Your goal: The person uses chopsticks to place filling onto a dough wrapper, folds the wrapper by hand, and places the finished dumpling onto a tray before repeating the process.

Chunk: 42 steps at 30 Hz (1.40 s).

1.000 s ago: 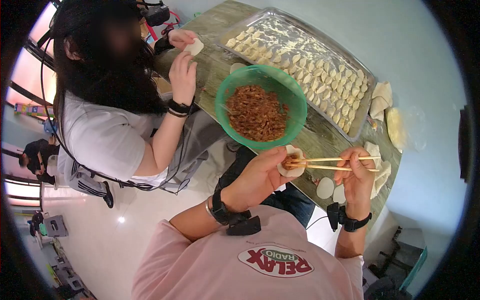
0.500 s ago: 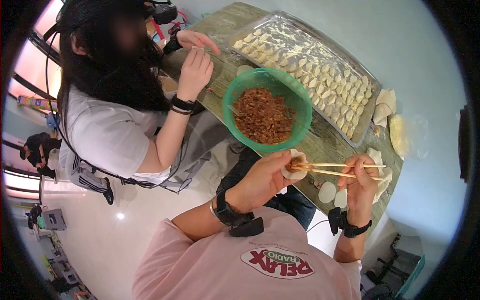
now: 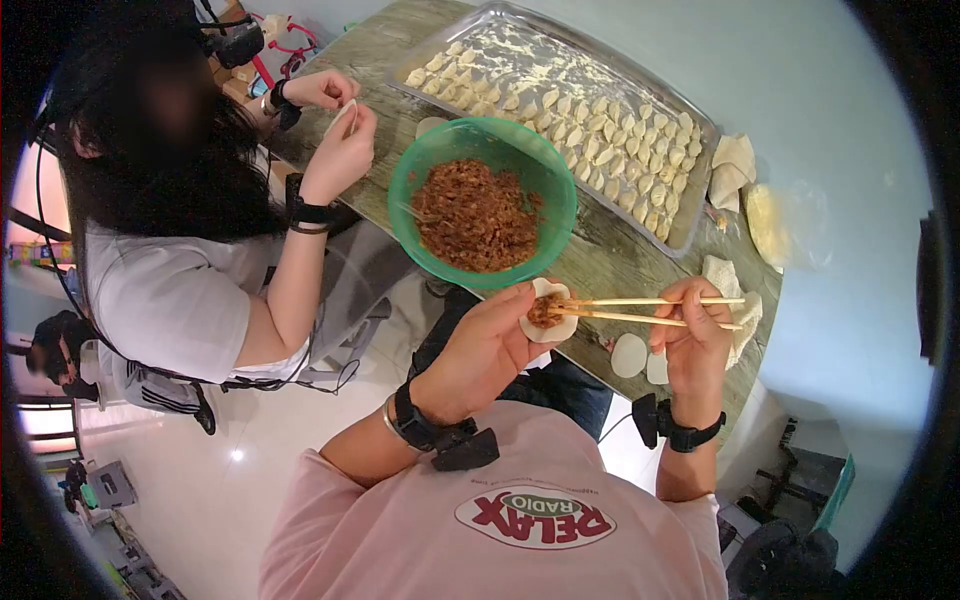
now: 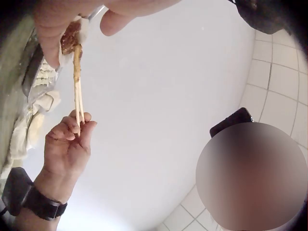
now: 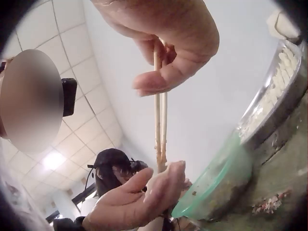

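Observation:
My left hand (image 3: 478,350) holds a round white wrapper (image 3: 562,328) between thumb and fingers, with brown filling (image 3: 543,311) on it. In my right hand (image 3: 697,345) is a pair of wooden chopsticks (image 3: 640,301), gripped near the far end, their tips touching the filling. The left wrist view shows the chopstick tips against the filling (image 4: 70,39). In the right wrist view the chopsticks (image 5: 164,113) point down to the left hand (image 5: 137,199). A green bowl (image 3: 561,217) of minced filling (image 3: 478,215) stands just beyond the left hand.
A metal tray (image 3: 694,232) with rows of dumplings (image 3: 640,150) lies behind the bowl. Flat wrappers (image 3: 629,355) lie left of my right hand, near a cloth (image 3: 735,300). Another person (image 3: 170,290) sits at the left, holding a wrapper (image 3: 343,116).
The whole head view has shifted, so things appear further left. The chopstick tips stay at the filling in my left hand. The other person's hands have changed position around their wrapper.

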Available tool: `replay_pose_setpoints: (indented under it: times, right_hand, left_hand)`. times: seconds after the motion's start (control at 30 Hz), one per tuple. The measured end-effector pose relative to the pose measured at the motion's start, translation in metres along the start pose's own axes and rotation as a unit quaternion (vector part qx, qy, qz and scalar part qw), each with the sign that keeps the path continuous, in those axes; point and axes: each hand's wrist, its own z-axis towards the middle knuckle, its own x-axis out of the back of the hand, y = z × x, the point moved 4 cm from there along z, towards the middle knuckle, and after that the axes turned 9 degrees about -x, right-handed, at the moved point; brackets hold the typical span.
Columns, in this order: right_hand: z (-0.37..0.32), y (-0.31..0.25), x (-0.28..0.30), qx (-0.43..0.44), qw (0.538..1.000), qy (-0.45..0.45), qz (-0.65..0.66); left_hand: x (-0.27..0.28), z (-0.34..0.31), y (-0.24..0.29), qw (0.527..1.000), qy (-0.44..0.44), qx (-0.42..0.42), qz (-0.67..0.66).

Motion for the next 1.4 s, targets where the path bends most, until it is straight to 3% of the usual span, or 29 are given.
replay_pose_setpoints:
  times: [0.23, 0.37, 0.57, 0.87, 1.07, 1.13, 1.27, 1.4]
  right_hand:
    - [-0.003, -0.006, -0.001, 0.022, 0.999, 0.018, 0.024]
    - [-0.004, 0.006, -0.007, -0.024, 1.0, -0.006, -0.001]
    - [-0.006, 0.002, -0.003, 0.021, 0.998, 0.029, -0.041]
    - [0.012, 0.005, 0.006, 0.011, 0.995, 0.018, 0.095]
    - [0.052, 0.021, -0.022, 0.042, 0.998, 0.052, 0.002]
    - [0.072, 0.042, -0.03, 0.019, 0.99, 0.018, -0.139]
    - [0.089, 0.079, -0.041, -0.018, 0.991, -0.029, -0.133]
    - [0.05, 0.069, -0.032, -0.059, 0.992, 0.042, -0.108]
  left_hand:
    - [-0.002, 0.0, 0.001, 1.0, 0.0, -0.001, -0.005]
    - [-0.005, 0.0, 0.0, 1.0, -0.026, 0.01, 0.01]
    - [0.0, 0.0, -0.003, 1.0, -0.014, 0.008, 0.012]
    - [0.009, -0.001, 0.0, 0.999, 0.008, -0.032, -0.023]
    - [0.008, -0.008, 0.013, 0.998, 0.023, -0.052, -0.009]
    - [0.008, -0.009, 0.016, 0.998, 0.022, -0.056, -0.002]
    - [0.005, -0.011, 0.017, 0.998, 0.011, -0.06, -0.005]
    - [0.004, -0.012, 0.019, 0.998, 0.001, -0.051, -0.045]
